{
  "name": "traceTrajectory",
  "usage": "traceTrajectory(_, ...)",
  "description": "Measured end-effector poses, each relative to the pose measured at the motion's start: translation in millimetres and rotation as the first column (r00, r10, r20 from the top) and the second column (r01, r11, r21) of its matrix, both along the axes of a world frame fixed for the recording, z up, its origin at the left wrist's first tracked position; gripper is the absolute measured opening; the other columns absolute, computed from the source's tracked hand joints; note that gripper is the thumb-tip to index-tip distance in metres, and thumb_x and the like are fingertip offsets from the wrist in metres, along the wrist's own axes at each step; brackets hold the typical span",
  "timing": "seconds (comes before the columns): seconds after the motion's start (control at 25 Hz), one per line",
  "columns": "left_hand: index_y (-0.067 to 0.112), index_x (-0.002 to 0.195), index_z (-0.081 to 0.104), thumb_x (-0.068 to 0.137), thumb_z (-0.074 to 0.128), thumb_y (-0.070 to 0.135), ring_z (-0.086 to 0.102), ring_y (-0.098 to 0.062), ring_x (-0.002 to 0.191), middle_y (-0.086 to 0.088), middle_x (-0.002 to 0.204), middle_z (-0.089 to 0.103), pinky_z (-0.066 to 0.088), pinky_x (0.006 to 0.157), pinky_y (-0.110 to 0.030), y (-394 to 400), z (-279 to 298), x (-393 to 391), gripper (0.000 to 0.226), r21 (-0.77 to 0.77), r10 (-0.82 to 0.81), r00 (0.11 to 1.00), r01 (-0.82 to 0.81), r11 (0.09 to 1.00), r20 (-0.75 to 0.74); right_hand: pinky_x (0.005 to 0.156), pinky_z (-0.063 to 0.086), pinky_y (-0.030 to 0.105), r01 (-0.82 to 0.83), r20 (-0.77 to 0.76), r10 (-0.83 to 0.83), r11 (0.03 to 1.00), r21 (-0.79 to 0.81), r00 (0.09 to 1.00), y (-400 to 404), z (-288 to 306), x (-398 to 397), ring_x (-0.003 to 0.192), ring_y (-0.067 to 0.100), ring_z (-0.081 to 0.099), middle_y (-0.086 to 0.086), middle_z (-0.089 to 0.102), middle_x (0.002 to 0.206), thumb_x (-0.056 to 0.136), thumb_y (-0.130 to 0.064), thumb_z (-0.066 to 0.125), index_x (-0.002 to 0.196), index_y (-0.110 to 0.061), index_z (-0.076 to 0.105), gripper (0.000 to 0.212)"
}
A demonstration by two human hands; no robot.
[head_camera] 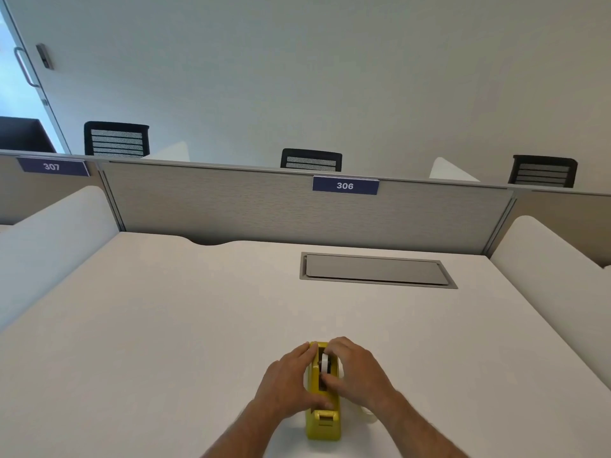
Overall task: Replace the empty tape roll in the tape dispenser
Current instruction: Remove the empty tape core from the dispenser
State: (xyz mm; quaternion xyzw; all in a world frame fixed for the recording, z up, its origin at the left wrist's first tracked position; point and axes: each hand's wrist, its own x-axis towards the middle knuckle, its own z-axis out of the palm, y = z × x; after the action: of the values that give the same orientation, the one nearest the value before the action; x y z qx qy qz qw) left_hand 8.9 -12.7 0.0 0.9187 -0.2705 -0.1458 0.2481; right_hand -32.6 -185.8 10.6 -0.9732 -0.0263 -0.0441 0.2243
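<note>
Item: tape dispenser [324, 421], yellow, desk type, standing near the front edge of a white desk [165, 309], cutter end toward the person. A white roll [326, 363] sits on edge in its well.

Handling, judged: such a dispenser is likely weighted in the base, so it should stay put under a light push, though its smooth plastic sides could slip on the bare desk. The body is stiff and can be braced by its flanks. The roll, or its core, is light and rigid and is best pinched by its rim and lifted straight up out of the slot. The cutter end is best kept clear of the fingers.

Left hand [291, 381]: laid flat against the left side of the dispenser, fingers half spread, thumb resting along the top near the cutter end; it steadies rather than grips.

Right hand [355, 375]: curled over the well from the right, fingers arched above the roll and thumb at its near edge. It appears to close on the roll; whether the pinch is firm cannot be told.

Also present: a pale, translucent object [367, 414] partly hidden under the right wrist, possibly another roll; a grey cable hatch [377, 271] set in the desk farther back; a grey partition [231, 206] with a "306" label [345, 185].
</note>
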Motion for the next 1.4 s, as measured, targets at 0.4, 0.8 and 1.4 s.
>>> traceTrajectory(0.4,0.032,0.157,0.015,0.065,0.081,0.064,0.026,-0.014,0.151,0.011,0.167,0.019,0.03,0.122,-0.036,-2,3,-3,0.117,-0.005,0.025,0.999,-0.025,1.0,-0.023,0.084,0.05,0.021,-0.008,0.039,0.007,1.0,0.02,0.999,0,0,-4,0.099,0.008,0.06,-0.013,0.062,0.118,0.083,-0.044,0.065,0.116,-0.028,0.059,0.038)
traceTrajectory(0.8,0.035,0.152,0.03,0.073,0.08,0.054,0.031,-0.014,0.147,0.012,0.161,0.032,0.031,0.122,-0.036,-4,2,1,0.096,-0.143,0.094,0.993,-0.103,0.984,-0.073,0.084,0.052,0.023,0.053,0.12,-0.057,0.998,0.035,0.991,-2,1,-8,0.103,0.009,0.056,-0.013,0.064,0.114,0.082,-0.041,0.066,0.123,-0.032,0.058,0.043)
traceTrajectory(1.4,0.028,0.115,0.075,0.088,0.07,0.001,0.073,-0.01,0.102,0.011,0.107,0.079,0.058,0.098,-0.04,-8,18,-6,0.039,-0.629,0.14,0.907,-0.38,0.678,-0.396,0.078,0.06,0.028,0.087,-0.018,-0.098,0.77,0.632,0.995,-5,17,-20,0.096,0.007,0.067,-0.011,0.07,0.103,0.08,-0.019,0.082,0.11,-0.039,0.07,0.038)
